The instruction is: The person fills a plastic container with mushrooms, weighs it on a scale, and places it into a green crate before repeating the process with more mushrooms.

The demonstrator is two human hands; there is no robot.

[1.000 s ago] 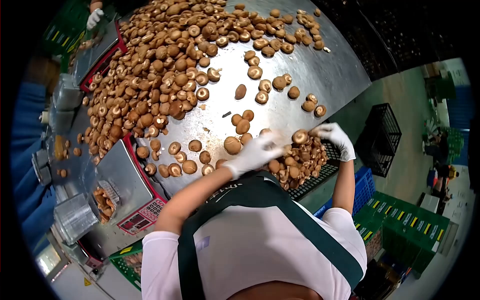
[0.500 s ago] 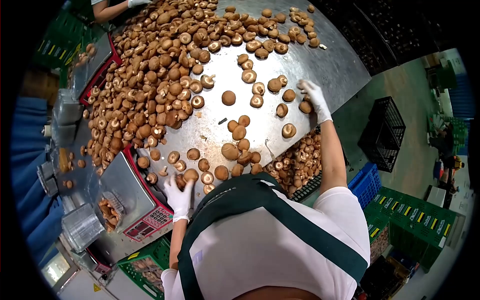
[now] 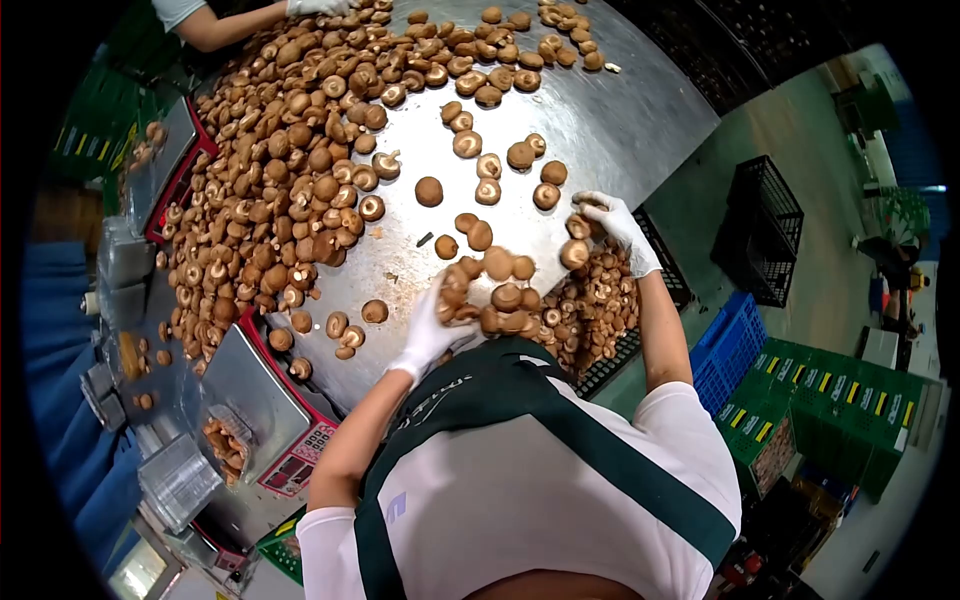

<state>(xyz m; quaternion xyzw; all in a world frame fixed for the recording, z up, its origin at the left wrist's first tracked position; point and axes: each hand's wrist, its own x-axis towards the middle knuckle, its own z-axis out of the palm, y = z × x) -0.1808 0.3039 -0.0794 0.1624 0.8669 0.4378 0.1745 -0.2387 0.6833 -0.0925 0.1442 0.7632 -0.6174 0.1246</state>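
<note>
Now our gloved left hand (image 3: 432, 322) lies open, cupped against a cluster of mushrooms (image 3: 505, 297) at the near edge of the steel table (image 3: 620, 120). Our gloved right hand (image 3: 612, 222) curls over two mushrooms (image 3: 576, 252) above the black crate (image 3: 610, 362); we cannot tell whether it grips them.

shiny steel table (image 3: 640, 120), matt mushrooms (image 3: 300, 190)

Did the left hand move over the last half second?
Yes. The left hand has gone from right beside the scale rightward along the table's near edge, away from it, to the mushrooms clustered there.
</note>
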